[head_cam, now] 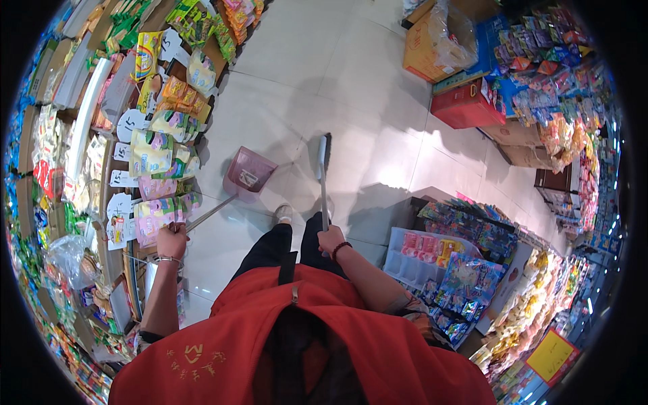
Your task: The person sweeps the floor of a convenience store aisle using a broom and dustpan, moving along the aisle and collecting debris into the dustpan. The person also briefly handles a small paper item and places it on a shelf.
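Note:
My right hand (331,240) is closed around the grey handle of a broom (324,182). The broom's white head with dark bristles (325,152) is ahead of my feet, over the tiled floor. On the left, my left hand (173,240) grips the end of a long thin handle (212,212). That handle leads to a pink plastic dustpan (240,169), which has a small pale piece of litter (248,178) in it. Hanging snack packets (154,215) are right beside my left hand.
Shelves of snacks with price cards (121,220) line the left side. On the right are a display with a white plastic tray (405,258), a red box (463,107) and a cardboard carton (430,48). Pale floor tiles (283,106) run between them.

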Available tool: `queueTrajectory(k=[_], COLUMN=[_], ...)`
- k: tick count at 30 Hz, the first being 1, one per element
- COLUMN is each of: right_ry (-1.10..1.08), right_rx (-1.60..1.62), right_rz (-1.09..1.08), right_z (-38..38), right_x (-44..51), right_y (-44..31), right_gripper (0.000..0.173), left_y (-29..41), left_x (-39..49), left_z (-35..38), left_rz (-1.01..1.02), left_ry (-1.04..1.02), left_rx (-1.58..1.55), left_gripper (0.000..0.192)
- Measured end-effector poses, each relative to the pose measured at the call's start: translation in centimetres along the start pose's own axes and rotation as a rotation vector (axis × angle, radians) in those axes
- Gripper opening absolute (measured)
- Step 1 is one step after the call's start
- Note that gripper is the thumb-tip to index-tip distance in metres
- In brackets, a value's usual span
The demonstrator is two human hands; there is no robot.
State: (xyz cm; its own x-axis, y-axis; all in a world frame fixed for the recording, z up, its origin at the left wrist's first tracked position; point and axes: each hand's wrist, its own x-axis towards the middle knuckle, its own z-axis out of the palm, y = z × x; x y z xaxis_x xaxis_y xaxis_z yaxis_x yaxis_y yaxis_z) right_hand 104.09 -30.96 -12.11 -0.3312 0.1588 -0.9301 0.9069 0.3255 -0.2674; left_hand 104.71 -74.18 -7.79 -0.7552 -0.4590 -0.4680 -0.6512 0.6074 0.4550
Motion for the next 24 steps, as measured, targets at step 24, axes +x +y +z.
queueTrajectory(k=[24], right_ry=[0.027], right_rx=[-1.198], right_rz=[-0.395], right_z=[-20.6], right_x=[14.9], right_y=[-6.8], right_gripper=[0.058], left_y=[8.3], left_x=[-17.9], left_z=[8.7], left_rz=[-0.279], left_ry=[0.104], left_rx=[-0.001], left_gripper=[0.021])
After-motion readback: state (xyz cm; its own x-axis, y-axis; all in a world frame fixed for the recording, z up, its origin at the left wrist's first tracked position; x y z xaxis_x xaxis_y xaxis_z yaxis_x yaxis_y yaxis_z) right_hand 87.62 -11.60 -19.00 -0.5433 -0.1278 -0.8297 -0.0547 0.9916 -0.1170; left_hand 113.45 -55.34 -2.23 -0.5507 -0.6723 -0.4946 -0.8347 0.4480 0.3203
